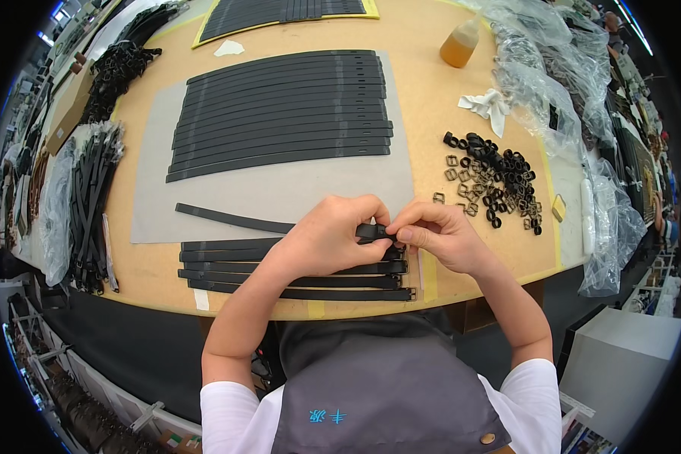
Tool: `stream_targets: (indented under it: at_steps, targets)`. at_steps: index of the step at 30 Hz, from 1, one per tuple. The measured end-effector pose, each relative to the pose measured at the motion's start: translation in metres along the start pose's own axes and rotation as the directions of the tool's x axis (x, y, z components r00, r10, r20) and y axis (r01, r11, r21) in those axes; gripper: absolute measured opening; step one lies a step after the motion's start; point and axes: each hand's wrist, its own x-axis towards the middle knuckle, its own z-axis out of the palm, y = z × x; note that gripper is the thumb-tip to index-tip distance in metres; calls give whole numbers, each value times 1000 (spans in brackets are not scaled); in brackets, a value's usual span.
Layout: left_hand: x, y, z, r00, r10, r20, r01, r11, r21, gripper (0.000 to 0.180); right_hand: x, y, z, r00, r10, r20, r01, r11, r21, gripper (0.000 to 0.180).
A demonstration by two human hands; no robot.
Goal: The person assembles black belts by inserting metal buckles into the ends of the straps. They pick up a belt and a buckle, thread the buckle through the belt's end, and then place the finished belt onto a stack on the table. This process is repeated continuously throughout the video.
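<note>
My left hand is closed round a black belt, near its right end. The belt's free length runs out to the left over a grey sheet. Thumb and fingers of my right hand pinch the same end, where a small dark part sits; whether it is a loop or a buckle is hidden by the fingertips. Under my hands lie several belts with buckles at their right ends. Beyond them, a row of dark straps with holes at the right lies side by side on the grey sheet.
To the right is a pile of black loops and metal buckles. Behind it are a crumpled white cloth and a bottle of amber liquid. Clear plastic bags cover the right edge. Bundled straps lie left; more straps lie at the back.
</note>
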Motion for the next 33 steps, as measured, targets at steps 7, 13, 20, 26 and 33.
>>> stream_targets:
  at_steps: [7,13,20,26,33]
  targets:
    - [2,-5,7,999,22,-42,-25,997,-75,24,4,-13,15,987,107,-119,-88,984,157,19]
    - [0,-6,13,999,41,-29,-42,998,-41,22,5,-17,14,978,156,-135,-158,987,1,20]
    - [-1,-11,11,993,101,-53,-108,985,-138,23,15,-26,16,959,223,-173,-230,973,-23,26]
    - [1,-18,12,983,160,-86,-168,981,-96,26,18,-13,10,969,185,-162,-172,981,93,27]
    - [-2,-6,0,974,179,-141,-178,984,17,27,10,-9,0,973,69,-218,-34,986,161,20]
